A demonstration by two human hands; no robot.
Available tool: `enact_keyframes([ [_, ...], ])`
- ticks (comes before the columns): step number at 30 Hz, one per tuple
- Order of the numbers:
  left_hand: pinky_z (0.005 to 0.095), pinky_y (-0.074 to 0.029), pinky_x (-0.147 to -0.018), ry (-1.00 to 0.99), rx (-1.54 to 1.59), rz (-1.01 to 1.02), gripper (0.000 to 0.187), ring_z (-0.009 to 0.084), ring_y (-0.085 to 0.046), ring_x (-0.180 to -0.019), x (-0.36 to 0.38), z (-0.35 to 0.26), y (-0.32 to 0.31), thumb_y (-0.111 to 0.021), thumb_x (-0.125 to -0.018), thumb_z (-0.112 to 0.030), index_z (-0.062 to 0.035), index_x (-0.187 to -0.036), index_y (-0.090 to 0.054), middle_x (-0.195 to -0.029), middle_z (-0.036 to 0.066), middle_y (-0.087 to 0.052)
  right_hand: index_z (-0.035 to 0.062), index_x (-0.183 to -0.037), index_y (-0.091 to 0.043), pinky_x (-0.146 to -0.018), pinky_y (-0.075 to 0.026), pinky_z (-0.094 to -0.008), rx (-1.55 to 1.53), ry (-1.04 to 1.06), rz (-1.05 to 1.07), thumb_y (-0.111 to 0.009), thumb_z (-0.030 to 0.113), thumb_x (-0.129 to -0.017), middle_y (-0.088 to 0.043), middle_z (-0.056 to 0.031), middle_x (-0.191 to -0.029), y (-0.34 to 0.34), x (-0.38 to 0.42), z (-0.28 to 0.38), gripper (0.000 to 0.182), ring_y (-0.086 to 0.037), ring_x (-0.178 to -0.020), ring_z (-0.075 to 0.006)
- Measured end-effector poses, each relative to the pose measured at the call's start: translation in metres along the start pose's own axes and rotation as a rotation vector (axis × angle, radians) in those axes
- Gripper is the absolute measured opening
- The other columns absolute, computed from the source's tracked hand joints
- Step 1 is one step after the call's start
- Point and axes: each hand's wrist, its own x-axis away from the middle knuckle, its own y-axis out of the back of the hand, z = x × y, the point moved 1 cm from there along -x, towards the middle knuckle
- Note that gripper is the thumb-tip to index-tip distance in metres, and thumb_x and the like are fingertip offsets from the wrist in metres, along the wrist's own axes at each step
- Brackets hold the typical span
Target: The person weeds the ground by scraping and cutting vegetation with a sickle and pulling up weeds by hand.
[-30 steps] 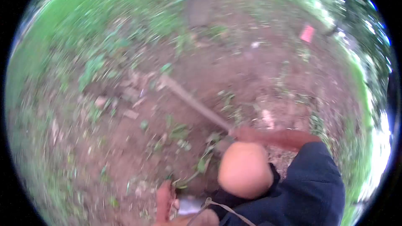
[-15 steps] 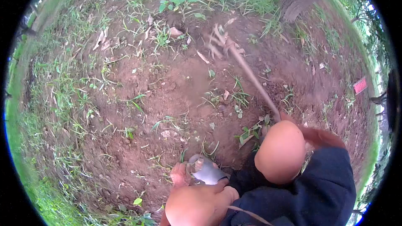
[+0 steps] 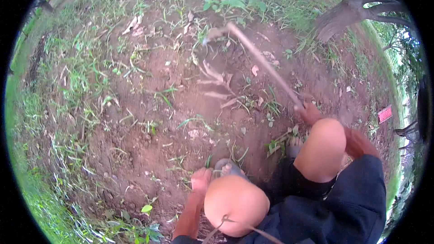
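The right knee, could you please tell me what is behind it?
Past the right knee, the right hand on a handle and toes show; part of the forearm is covered.

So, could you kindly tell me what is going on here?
A person crouches on weedy soil, the right hand gripping a long-handled tool. Its head is out ahead, beyond some dry leaves. The left hand is low beside the left foot; whether its fingers hold anything is unclear.
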Motion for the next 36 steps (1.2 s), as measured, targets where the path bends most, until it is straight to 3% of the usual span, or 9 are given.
enact_keyframes([
  [3,0.0433,-0.047,-0.058,-0.047,0.002,-0.03,0.015,0.0299,-0.058,-0.063,0.003,0.002,0.003,-0.067,-0.076,-0.016,-0.0092,-0.089,-0.064,-0.072,0.009,-0.055,-0.0043,-0.094,-0.064,-0.066,-0.047,-0.0443,-0.077,-0.107,-0.047,-0.055,0.057,-0.09,-0.063,-0.0168,-0.073,0.022,-0.032,0.02,0.062,-0.061,-0.07,-0.0277],
  [9,0.0421,-0.045,-0.057,-0.053,-0.002,-0.109,0.014,0.0283,-0.056,-0.062,-0.009,-0.007,0.014,-0.067,-0.073,-0.014,-0.0101,-0.085,-0.062,-0.069,0.007,-0.053,0.0,-0.079,-0.062,-0.053,-0.041,-0.0406,-0.158,-0.057,-0.131,-0.054,0.051,-0.092,-0.053,-0.0096,-0.062,0.056,-0.086,0.038,0.053,-0.054,-0.06,-0.0209],
  [13,0.042,-0.045,-0.056,-0.009,0.019,-0.112,0.011,0.0282,-0.056,-0.061,-0.01,-0.014,0.018,-0.067,-0.073,-0.013,-0.0102,-0.081,-0.059,-0.068,0.007,-0.052,0.0,-0.079,-0.064,-0.057,-0.042,-0.04,0.05,-0.055,-0.13,-0.052,0.052,-0.093,-0.053,-0.0109,-0.062,0.064,-0.121,0.076,0.055,-0.054,-0.062,-0.0215],
  [19,0.04,-0.044,-0.053,-0.018,0.0,-0.124,0.012,0.0264,-0.055,-0.058,-0.011,-0.009,0.012,-0.068,-0.071,-0.01,-0.0102,-0.082,-0.061,-0.066,0.007,-0.051,-0.0003,-0.083,-0.063,-0.063,-0.047,-0.0445,-0.178,-0.054,-0.199,-0.054,0.038,-0.092,-0.06,-0.0186,-0.069,0.022,-0.212,0.073,0.041,-0.062,-0.067,-0.0304],
  [21,0.0401,-0.044,-0.053,-0.002,-0.005,-0.113,0.013,0.0265,-0.055,-0.058,-0.013,-0.01,0.016,-0.068,-0.071,-0.01,-0.0103,-0.082,-0.061,-0.066,0.007,-0.051,0.0009,-0.082,-0.063,-0.065,-0.049,-0.0483,0.779,0.506,-0.205,-0.055,0.027,-0.087,-0.063,-0.0234,-0.074,-0.011,-0.208,0.024,0.028,-0.064,-0.072,-0.0379],
  [25,0.0418,-0.045,-0.053,0.066,0.006,-0.102,0.017,0.0295,-0.056,-0.057,-0.01,-0.006,0.006,-0.071,-0.07,-0.013,-0.0091,-0.086,-0.065,-0.066,0.008,-0.053,0.0055,-0.106,-0.058,-0.07,-0.049,-0.0486,0.803,0.308,0.263,-0.061,0.02,-0.083,-0.06,-0.0202,-0.099,-0.042,-0.096,-0.054,0.028,-0.06,-0.091,-0.036],
  [33,0.0423,-0.046,-0.051,0.156,0.014,-0.073,0.015,0.0296,-0.055,-0.055,-0.016,-0.008,0.005,-0.07,-0.069,-0.016,-0.0108,-0.081,-0.064,-0.065,0.008,-0.053,0.0022,-0.106,-0.062,-0.073,-0.051,-0.0444,0.63,0.26,0.098,-0.064,0.012,-0.075,-0.065,-0.0179,-0.091,0.062,0.058,0.317,0.033,-0.063,-0.09,-0.0364],
  [34,0.0422,-0.046,-0.05,0.162,0.021,-0.075,0.014,0.0295,-0.055,-0.054,-0.017,-0.007,0.005,-0.069,-0.069,-0.017,-0.0112,-0.081,-0.064,-0.065,0.008,-0.052,0.0018,-0.106,-0.063,-0.074,-0.051,-0.0438,0.626,0.257,0.073,-0.064,0.011,-0.074,-0.065,-0.0176,-0.09,0.076,0.062,0.34,0.034,-0.063,-0.09,-0.0365],
  [36,0.042,-0.045,-0.049,0.175,0.034,-0.079,0.012,0.0292,-0.054,-0.053,-0.019,-0.008,0.008,-0.068,-0.071,-0.018,-0.0121,-0.08,-0.063,-0.064,0.007,-0.051,0.0017,-0.109,-0.062,-0.077,-0.051,-0.0446,0.524,0.238,0.123,-0.062,0.011,-0.077,-0.064,-0.0183,-0.094,0.075,0.025,0.266,0.033,-0.062,-0.093,-0.0374],
])
